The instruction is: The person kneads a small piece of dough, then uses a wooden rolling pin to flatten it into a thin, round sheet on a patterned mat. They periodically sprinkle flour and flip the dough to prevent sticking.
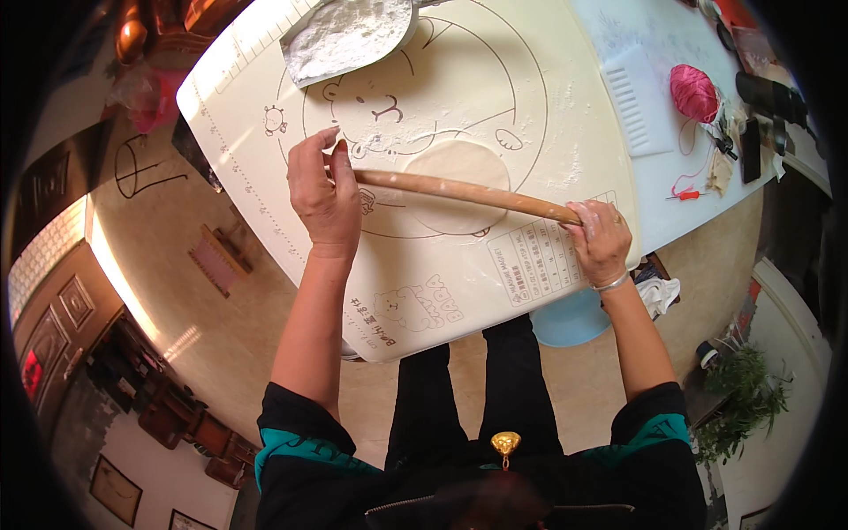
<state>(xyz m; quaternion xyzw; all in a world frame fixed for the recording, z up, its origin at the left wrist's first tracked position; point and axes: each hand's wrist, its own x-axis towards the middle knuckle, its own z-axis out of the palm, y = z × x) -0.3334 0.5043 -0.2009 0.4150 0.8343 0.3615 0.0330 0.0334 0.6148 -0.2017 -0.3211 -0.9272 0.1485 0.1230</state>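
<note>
A wooden rolling pin (pixel 464 191) lies across a flat round of dough (pixel 457 159) on a cream, printed kneading mat (pixel 457 265). My right hand (pixel 599 238) grips the pin's right end. At its left end is my left hand (pixel 322 192), thumb and fingers around the tip, some fingers raised; part of that end is hidden by the hand. Loose flour is scattered on the mat above and to the right of the dough. A metal scoop (pixel 403 40) full of white flour (pixel 351 40) rests at the mat's far side.
Right of the mat, the white table holds a ball of pink yarn (pixel 693 93), a white slotted plastic piece (pixel 629 99), a red-handled tool (pixel 689 195) and dark small items. A blue basin (pixel 571 318) is below the table's near right edge. A small stool (pixel 222 258) stands on the floor at left.
</note>
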